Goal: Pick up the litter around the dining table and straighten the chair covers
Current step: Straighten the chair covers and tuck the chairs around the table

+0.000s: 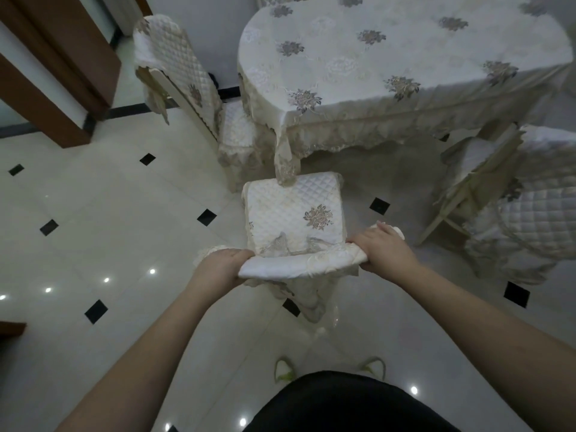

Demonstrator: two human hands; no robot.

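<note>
Fingers of the left hand [223, 263] and right hand [381, 247] curl around opposite ends of the quilted chair cover [293, 213] on the chair beside the dining table [405, 57], apparently mid-straightening, with an even downward tug likely needed next.

Glossy pale floor tiles [93, 213] with small black diamond insets are stretching across the room, and bright spots of ceiling light are reflecting off them near the left and bottom. Dark brown wooden door framing [62, 73] is standing at the upper left, meeting a black skirting strip [127, 111] along the floor. A plain pale wall [199, 29] is showing behind the furniture, and the overall light is looking dim and cool.
</note>
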